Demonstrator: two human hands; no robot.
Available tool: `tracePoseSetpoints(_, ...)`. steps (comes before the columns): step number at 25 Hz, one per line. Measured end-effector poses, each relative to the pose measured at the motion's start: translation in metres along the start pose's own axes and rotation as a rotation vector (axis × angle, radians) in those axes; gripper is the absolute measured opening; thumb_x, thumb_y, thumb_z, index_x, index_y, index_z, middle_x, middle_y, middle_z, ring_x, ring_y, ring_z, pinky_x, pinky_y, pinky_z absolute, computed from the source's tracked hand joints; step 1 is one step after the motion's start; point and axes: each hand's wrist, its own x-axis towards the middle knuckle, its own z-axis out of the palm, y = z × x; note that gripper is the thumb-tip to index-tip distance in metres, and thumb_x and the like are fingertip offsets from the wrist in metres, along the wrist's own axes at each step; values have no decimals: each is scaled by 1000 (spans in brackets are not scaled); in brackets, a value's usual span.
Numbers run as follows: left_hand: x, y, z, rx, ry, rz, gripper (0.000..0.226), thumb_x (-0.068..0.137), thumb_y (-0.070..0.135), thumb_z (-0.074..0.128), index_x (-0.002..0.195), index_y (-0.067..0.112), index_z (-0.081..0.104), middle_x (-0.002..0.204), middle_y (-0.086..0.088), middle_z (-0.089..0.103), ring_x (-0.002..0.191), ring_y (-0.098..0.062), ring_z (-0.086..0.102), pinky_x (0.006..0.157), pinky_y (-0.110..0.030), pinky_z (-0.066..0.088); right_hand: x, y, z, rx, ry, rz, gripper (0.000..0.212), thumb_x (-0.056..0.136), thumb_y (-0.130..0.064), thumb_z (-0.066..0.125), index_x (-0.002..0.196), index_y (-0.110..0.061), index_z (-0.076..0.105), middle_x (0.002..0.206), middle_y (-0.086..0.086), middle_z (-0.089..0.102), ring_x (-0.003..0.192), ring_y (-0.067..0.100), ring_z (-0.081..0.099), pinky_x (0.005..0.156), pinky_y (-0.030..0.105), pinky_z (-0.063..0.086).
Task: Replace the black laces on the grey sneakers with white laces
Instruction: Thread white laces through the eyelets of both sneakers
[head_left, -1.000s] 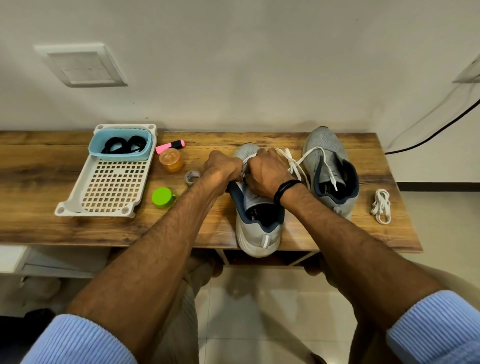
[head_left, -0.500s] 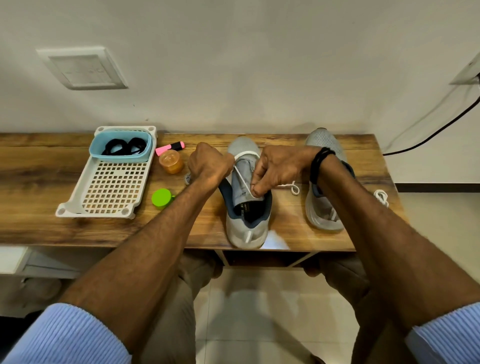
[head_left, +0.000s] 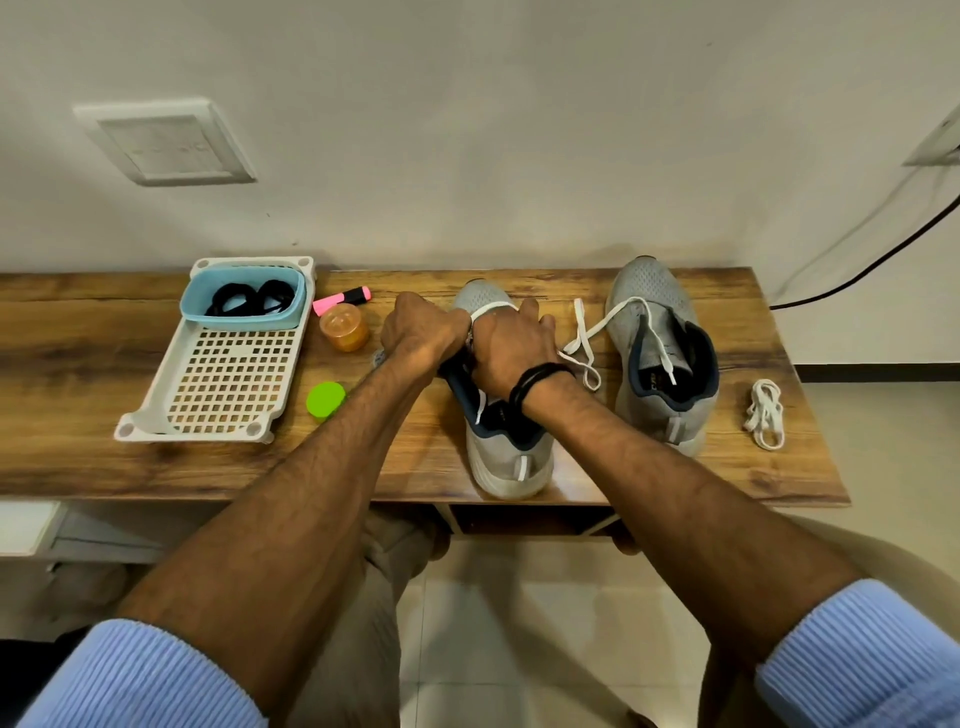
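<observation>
Gripping white lace (head_left: 492, 307) arched between left hand (head_left: 423, 332), right hand (head_left: 511, 348).

Soft, even indoor light, faint shadows, wide-angle bending at edges.

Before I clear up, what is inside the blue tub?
Coiled black laces lie in the tub; its floor beneath them is covered.

grey mesh-cloth sneakers (head_left: 506, 415) on a grainy, matt wood table (head_left: 78, 467).
</observation>
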Motion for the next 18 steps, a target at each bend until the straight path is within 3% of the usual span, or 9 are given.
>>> tracePoseSetpoints(3, -1, 0, 0, 38, -25, 27, 51, 60, 33, 55, 98, 4, 69, 92, -14, 72, 83, -35, 70, 70, -46, 63, 3, -1, 11, -80, 68, 27, 18, 92, -23, 54, 107, -16, 61, 111, 10, 62, 119, 34, 43, 91, 44, 37)
tracePoseSetpoints(6, -4, -2, -3, 134, -134, 152, 21, 74, 18, 60, 85, 10, 76, 83, -10, 73, 77, -30, 71, 67, -45, 63, 6, 3, 16, -63, 102, 28, 18, 96, -19, 49, 107, -16, 62, 108, 10, 64, 117, 35, 45, 85, 42, 38)
tracePoseSetpoints(9, -4, -7, -7, 308, -236, 270, 26, 86, 10, 62, 104, 19, 78, 92, -6, 75, 72, -24, 73, 62, -36, 63, 8, 7, 17, -39, 116, 45, 18, 96, -21, 48, 107, -17, 62, 106, 8, 65, 116, 34, 46, 83, 41, 39)
tracePoseSetpoints(13, -2, -8, -4, 350, -304, 277, 26, 91, 18, 64, 115, 21, 74, 96, -8, 74, 74, -27, 73, 60, -39, 63, 8, 11, 17, -15, 141, 44, 19, 97, -18, 46, 107, -14, 61, 106, 10, 66, 116, 33, 46, 76, 38, 38)
tracePoseSetpoints(16, -1, -10, -4, 320, -303, 223, 22, 90, 20, 68, 110, 13, 74, 96, -9, 73, 69, -27, 74, 58, -41, 63, 17, 15, 11, 107, 48, 32, 19, 96, -16, 49, 108, -8, 62, 107, 15, 65, 119, 34, 47, 80, 39, 46)
tracePoseSetpoints(18, 0, -12, -1, 272, -285, 175, 19, 90, 20, 70, 99, 4, 74, 83, -12, 74, 56, -25, 72, 49, -35, 60, 25, 20, 8, 164, -50, 28, 14, 93, -23, 55, 91, -11, 62, 98, 17, 65, 115, 36, 52, 86, 39, 46)
